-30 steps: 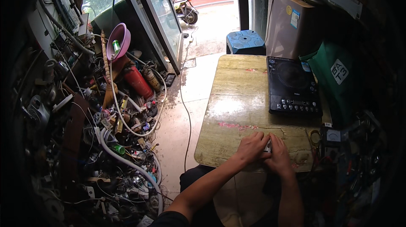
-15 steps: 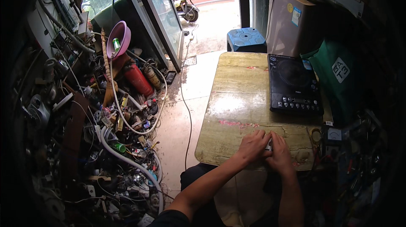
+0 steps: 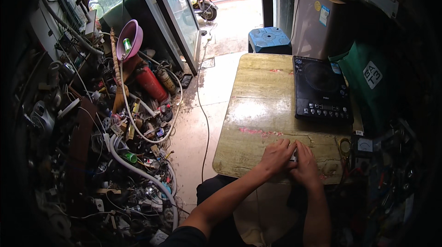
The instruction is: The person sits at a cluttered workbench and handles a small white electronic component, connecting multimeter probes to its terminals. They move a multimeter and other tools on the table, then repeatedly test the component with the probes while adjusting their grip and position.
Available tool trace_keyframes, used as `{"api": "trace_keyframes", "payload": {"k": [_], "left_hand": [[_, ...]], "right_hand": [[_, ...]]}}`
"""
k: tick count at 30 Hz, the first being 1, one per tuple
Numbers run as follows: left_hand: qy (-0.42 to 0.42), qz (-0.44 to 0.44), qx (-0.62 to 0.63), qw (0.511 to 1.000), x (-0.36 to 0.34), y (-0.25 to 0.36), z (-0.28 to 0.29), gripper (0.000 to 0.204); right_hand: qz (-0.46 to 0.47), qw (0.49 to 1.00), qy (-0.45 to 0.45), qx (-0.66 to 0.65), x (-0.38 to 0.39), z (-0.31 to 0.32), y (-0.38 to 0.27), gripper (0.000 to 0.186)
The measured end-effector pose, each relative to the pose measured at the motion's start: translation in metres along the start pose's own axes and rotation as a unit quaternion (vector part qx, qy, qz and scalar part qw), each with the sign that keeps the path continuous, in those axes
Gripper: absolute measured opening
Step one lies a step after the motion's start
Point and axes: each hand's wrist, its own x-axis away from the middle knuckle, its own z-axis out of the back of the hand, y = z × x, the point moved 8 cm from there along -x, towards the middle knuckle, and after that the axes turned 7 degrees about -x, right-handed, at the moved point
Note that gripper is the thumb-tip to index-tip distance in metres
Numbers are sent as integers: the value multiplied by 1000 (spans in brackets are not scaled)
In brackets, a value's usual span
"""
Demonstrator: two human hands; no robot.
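My left hand (image 3: pixel 277 156) and my right hand (image 3: pixel 305 163) meet over the near part of a worn wooden-topped table (image 3: pixel 251 150). Between them they grip a small pale object (image 3: pixel 293 156), mostly covered by the fingers, so its kind cannot be made out. Both hands are closed, fingertips together at the top. Beyond them on the right half of the table lies a black induction cooker (image 3: pixel 322 86), apart from the hands. Red, flaky worn patches mark the table surface just past my left hand.
A blue plastic stool (image 3: pixel 269 38) stands beyond the table. Right of it are a grey cabinet-like appliance (image 3: pixel 315 26) and a green bag (image 3: pixel 363 77). An analog meter (image 3: pixel 364 145) lies by the right edge. Leftward, a red cylinder (image 3: pixel 152 83), pink basin (image 3: pixel 130 40) and heaped parts crowd the floor.
Both hands stay together around the small object with barely any movement. The whole view has shifted very slightly.
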Motion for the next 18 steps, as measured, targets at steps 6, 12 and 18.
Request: {"api": "trace_keyframes", "payload": {"k": [6, 12, 18], "left_hand": [[-4, 3, 1, 1000, -1, 1, 3, 57], [-5, 5, -8, 1000, -1, 0, 0, 56], [-6, 5, -12, 1000, -1, 1, 2, 57]], "right_hand": [[-3, 1000, 0, -3, 0, 0, -1, 86], [15, 1000, 11, 16, -1, 0, 0, 88], [14, 1000, 8, 12, 0, 0, 1, 86]]}}
